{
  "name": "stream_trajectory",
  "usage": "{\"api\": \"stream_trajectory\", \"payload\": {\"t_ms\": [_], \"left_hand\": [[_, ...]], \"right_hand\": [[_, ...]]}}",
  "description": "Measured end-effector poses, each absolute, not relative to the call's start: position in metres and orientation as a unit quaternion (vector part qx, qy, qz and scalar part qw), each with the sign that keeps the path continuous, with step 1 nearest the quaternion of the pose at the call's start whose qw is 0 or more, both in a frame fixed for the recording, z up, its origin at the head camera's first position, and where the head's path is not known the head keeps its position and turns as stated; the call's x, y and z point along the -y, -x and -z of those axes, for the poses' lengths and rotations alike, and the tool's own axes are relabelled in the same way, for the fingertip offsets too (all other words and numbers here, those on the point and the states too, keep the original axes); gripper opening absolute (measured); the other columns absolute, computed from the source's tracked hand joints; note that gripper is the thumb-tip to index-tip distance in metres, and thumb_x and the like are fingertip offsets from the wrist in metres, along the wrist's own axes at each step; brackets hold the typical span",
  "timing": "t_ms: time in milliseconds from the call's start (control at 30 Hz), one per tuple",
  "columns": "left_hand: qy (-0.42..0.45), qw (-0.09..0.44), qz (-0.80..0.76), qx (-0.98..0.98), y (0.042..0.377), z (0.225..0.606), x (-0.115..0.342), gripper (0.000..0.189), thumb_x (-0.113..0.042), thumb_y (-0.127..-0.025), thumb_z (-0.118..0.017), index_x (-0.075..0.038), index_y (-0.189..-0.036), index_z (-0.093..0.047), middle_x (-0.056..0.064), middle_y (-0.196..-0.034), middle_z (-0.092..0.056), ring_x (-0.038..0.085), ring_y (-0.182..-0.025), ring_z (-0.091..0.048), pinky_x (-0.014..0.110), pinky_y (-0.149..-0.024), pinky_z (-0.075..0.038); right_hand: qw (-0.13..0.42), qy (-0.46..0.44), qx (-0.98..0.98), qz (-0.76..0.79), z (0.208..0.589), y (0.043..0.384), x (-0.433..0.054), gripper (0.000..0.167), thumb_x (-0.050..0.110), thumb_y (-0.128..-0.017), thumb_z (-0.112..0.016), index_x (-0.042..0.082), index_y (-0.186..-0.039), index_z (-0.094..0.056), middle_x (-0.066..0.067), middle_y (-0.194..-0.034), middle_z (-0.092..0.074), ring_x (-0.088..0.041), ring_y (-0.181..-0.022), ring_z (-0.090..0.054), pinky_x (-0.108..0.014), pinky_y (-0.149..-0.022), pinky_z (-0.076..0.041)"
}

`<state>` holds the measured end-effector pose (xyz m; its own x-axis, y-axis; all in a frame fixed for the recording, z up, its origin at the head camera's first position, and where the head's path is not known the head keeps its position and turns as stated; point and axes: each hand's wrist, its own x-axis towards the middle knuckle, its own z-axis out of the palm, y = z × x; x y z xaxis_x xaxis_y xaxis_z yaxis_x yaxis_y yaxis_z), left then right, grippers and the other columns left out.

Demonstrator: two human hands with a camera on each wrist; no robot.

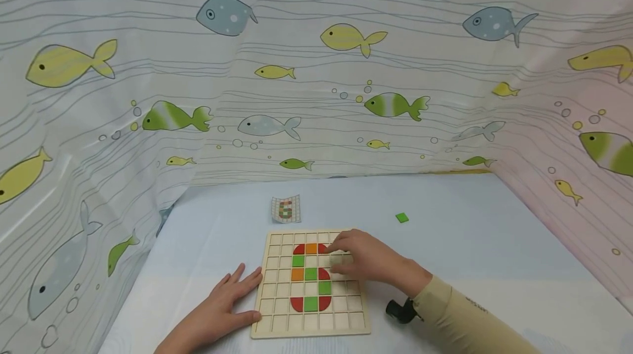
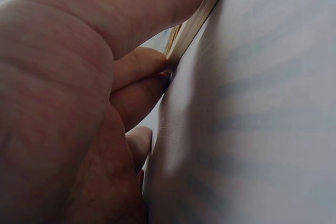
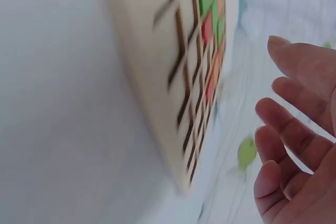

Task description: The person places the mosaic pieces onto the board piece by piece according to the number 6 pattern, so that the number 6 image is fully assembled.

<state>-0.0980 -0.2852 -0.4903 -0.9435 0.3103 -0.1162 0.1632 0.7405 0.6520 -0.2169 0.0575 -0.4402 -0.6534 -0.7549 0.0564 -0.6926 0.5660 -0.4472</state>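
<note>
A square wooden grid board (image 1: 348,321) lies on the table with red, orange and green tiles in some of its cells. Over its upper right part hovers my right hand (image 1: 368,258), fingertips close to the red rounded tile (image 1: 322,248) of the top row. The right wrist view shows those fingers (image 3: 286,119) loosely bent and apart, nothing between them. My left hand (image 1: 217,304) rests at the board's left edge, its fingers spread. In the left wrist view the thumb (image 2: 152,3) and a fingertip touch the wooden rim (image 2: 197,22).
Behind the board lies a small printed pattern card (image 1: 285,209) with a slightly curled edge. One loose green tile (image 1: 402,217) sits on the table (image 1: 470,233) at the back right. A black device (image 1: 401,311) hangs beneath the right sleeve. Fish-printed sheets (image 1: 316,90) enclose the table.
</note>
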Motion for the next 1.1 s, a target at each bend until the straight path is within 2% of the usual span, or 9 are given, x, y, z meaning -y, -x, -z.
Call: {"api": "stream_trajectory", "payload": {"t_ms": [133, 400, 700, 933, 1100], "left_hand": [[-0.11, 0.12, -0.344, -0.925, 0.098, 0.49, 0.285, 0.084, -0.058, -0.084, -0.07, -0.014, -0.151, -0.044, -0.004, -0.157, -0.035, 0.036, -0.149, -0.006, 0.059, -0.113, -0.002], [-0.103, 0.134, -0.356, -0.919, 0.099, 0.489, 0.285, 0.085, -0.058, -0.084, -0.07, -0.013, -0.152, -0.043, -0.001, -0.158, -0.033, 0.039, -0.149, -0.005, 0.06, -0.113, -0.002], [-0.075, 0.153, -0.353, -0.92, 0.097, 0.491, 0.286, 0.086, -0.059, -0.083, -0.07, -0.016, -0.152, -0.042, 0.0, -0.158, -0.032, 0.04, -0.149, -0.003, 0.059, -0.113, -0.002], [-0.09, 0.15, -0.364, -0.915, 0.099, 0.492, 0.286, 0.086, -0.057, -0.084, -0.07, -0.014, -0.152, -0.042, 0.002, -0.158, -0.033, 0.038, -0.149, -0.003, 0.058, -0.113, -0.001], [-0.105, 0.145, -0.372, -0.911, 0.101, 0.492, 0.286, 0.084, -0.055, -0.085, -0.071, -0.013, -0.152, -0.042, 0.004, -0.158, -0.034, 0.039, -0.149, -0.003, 0.058, -0.112, 0.0]], "right_hand": [[0.062, 0.379, -0.895, 0.226, 0.441, 0.233, -0.078, 0.04, 0.035, -0.089, -0.074, 0.015, -0.123, -0.071, 0.005, -0.116, -0.065, -0.014, -0.109, -0.058, -0.036, -0.092, -0.05], [0.048, 0.334, -0.91, 0.239, 0.45, 0.264, -0.115, 0.042, 0.03, -0.087, -0.077, 0.014, -0.125, -0.07, 0.001, -0.117, -0.066, -0.019, -0.1, -0.062, -0.034, -0.082, -0.052], [0.05, 0.294, -0.925, 0.235, 0.46, 0.295, -0.144, 0.04, 0.029, -0.088, -0.077, 0.016, -0.125, -0.07, 0.004, -0.12, -0.065, -0.023, -0.107, -0.061, -0.039, -0.089, -0.05], [0.049, 0.264, -0.939, 0.214, 0.464, 0.31, -0.167, 0.038, 0.024, -0.088, -0.077, 0.011, -0.123, -0.07, -0.002, -0.121, -0.066, -0.026, -0.112, -0.06, -0.044, -0.095, -0.048], [0.057, 0.246, -0.945, 0.209, 0.462, 0.317, -0.18, 0.035, 0.011, -0.088, -0.071, 0.007, -0.124, -0.069, -0.008, -0.124, -0.064, -0.031, -0.118, -0.057, -0.049, -0.099, -0.046]]}}
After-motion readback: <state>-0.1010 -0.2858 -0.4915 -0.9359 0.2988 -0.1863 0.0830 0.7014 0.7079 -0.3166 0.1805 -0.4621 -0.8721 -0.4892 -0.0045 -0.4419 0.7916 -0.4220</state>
